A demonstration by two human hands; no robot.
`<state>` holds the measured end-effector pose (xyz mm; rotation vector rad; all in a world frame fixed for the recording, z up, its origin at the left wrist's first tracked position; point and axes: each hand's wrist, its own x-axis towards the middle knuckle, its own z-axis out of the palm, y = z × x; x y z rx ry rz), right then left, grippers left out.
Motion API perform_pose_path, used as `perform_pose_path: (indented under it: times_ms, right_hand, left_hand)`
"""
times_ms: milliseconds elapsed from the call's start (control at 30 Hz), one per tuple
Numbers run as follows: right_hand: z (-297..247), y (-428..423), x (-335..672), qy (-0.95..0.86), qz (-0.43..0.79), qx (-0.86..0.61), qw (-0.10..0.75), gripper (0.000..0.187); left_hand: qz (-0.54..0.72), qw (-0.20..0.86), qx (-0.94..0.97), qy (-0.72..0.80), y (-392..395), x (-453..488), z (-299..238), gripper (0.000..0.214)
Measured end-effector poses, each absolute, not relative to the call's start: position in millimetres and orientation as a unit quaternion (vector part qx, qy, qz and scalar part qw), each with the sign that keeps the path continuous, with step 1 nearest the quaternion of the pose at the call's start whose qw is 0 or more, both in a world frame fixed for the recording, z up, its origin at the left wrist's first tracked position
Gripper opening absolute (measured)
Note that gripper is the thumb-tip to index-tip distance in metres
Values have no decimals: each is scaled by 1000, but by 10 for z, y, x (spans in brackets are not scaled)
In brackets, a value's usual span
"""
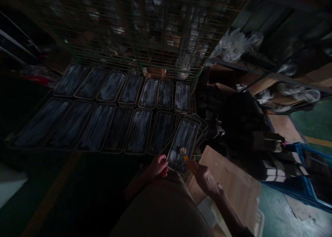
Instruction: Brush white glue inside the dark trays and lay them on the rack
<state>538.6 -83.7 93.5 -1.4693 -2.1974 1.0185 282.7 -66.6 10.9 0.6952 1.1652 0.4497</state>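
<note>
My left hand [157, 166] grips the lower left edge of a dark rectangular tray [184, 140] with pale brush streaks on it, held tilted over a small stack of similar trays [201, 123]. My right hand [204, 178] is closed on a brush with an orange handle [188, 162]; its pale bristles [183, 150] touch the tray's lower part. Two rows of several streaked trays [111, 119] lie side by side on the floor to the left.
A tall wire rack [145, 29] stands behind the trays. A cardboard sheet [228, 181] lies under my right arm. Cluttered shelves with plastic bags [233, 43] sit at the right, a blue frame [306, 174] lower right. A yellow floor line [52, 195] runs at left.
</note>
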Motion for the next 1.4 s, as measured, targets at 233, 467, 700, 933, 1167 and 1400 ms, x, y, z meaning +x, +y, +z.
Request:
perform_pose_path:
  times_ms: [233,467,700,933,1167,1400]
  right_hand:
    - [1179,-1262,5308,-645,498,-555,170,33]
    - [1034,-1272,5561,-534,543,-592,264,40]
    - [1034,-1260,5364,-506,508,-619,321,39]
    - [836,-1269,5378,-507,531,-601,317,41]
    - [930,-975,5582,-538,393,-653,359,41]
    - [950,-668,5433,-546,451,-618,342,42]
  left_hand:
    - [219,789,281,501,-674,2776,141,45]
    - [217,785,288,503,-671,2783,185,42]
    - [214,760,320,523,-680,2819,164,34]
    - [209,758,317,530,-656,2842,162,35]
    - [202,738,338,549,-663,2868,148,35]
    - [220,740,345,534,-712,2839,54,35]
